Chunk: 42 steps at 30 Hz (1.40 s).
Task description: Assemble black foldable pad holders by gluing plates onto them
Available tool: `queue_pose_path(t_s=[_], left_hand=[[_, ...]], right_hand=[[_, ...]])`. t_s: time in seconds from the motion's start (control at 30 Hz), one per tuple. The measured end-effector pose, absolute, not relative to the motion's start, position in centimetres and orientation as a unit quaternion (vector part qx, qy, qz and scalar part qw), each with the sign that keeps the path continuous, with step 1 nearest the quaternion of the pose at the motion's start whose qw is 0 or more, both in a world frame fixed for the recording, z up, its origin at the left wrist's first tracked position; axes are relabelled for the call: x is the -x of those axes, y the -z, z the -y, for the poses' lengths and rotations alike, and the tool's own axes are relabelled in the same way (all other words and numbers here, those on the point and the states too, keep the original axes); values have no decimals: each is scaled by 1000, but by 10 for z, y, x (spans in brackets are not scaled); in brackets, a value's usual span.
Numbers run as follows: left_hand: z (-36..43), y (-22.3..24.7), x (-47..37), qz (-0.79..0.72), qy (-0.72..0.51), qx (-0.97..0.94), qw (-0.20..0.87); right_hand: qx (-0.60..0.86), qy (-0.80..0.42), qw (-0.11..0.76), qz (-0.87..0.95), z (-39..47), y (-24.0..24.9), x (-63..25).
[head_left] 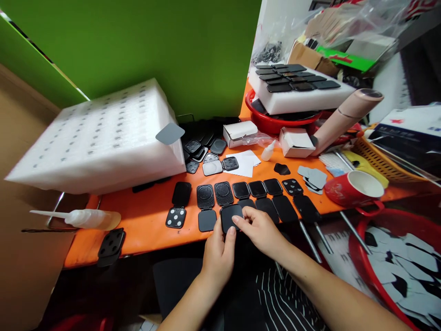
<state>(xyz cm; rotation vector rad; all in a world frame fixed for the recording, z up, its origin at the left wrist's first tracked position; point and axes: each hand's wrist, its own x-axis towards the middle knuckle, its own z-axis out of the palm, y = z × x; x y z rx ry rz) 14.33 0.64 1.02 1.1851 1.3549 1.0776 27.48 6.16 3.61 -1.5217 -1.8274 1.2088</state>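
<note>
A black square plate (230,218) is held between my two hands at the front edge of the orange table (144,230). My left hand (220,248) grips its lower left side, thumb on the face. At its right side, my right hand (260,230) pinches the edge with thumb and fingers. Just beyond the hands lies a row of opened black hinged cases; two of them (206,196) show round ridged patterns. To the left, another opened case (175,218) shows several white dots on its lower half.
A white foam block (113,138) stands at the left, near a glue bottle (93,219). Beyond the row are loose black cases, small white boxes (240,133) and a dropper bottle (268,151). At the right are a red mug (354,189) and a red basin (365,257) of pieces.
</note>
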Motion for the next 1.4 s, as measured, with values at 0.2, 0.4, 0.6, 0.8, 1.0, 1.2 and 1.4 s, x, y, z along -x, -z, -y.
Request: queue_pose_path(t_s=[0.2, 0.4, 0.6, 0.8, 1.0, 1.2, 1.4], left_hand=[[-9, -14, -141, -554, -475, -449, 516], [-16, -30, -145, -485, -501, -236, 677], [-17, -29, -142, -533, -510, -281, 614], [-14, -18, -146, -516, -500, -321, 617], [-5, -18, -137, -507, -443, -359, 646], [-21, -18, -30, -686, -437, -395, 428], [-51, -8, 46, -843, -236, -456, 161]], right_hand=[[580, -345, 127, 727, -77, -44, -285], [493, -632, 288, 525, -86, -29, -288], [412, -684, 260, 543, -79, -29, -283], [428, -680, 259, 537, -72, -28, -277], [480, -630, 265, 549, -78, -19, -265], [490, -634, 249, 544, -83, -13, -262], [473, -559, 230, 641, -78, -12, -267]])
